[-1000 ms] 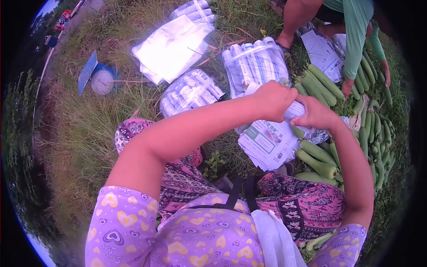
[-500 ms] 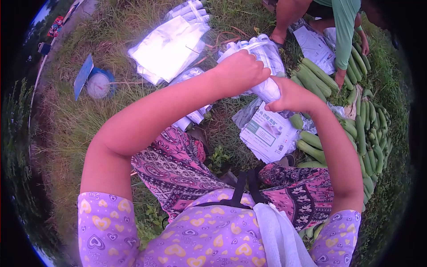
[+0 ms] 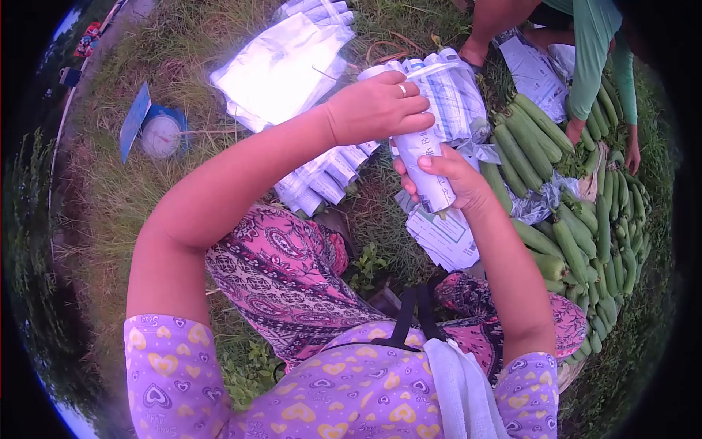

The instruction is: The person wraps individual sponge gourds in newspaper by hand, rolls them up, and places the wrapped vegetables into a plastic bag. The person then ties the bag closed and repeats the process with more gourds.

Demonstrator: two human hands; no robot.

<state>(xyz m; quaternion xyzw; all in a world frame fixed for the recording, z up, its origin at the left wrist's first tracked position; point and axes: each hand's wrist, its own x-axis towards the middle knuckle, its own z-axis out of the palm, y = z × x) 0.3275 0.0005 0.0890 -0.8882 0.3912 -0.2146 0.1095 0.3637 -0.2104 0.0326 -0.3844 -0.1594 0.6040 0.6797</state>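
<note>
The left arm (image 3: 201, 212) is being held bent and the left hand (image 3: 384, 110) curled. The right hand (image 3: 459, 177) is being held in a grip.

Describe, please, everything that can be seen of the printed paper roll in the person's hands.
The paper roll is a whitish cylinder with dark printed lettering, apparently thin paper. It is held off the ground, tilted, its lower end towards the wearer. The right hand grips around it; the fingers of the left hand meet its upper end, hiding it.
</note>
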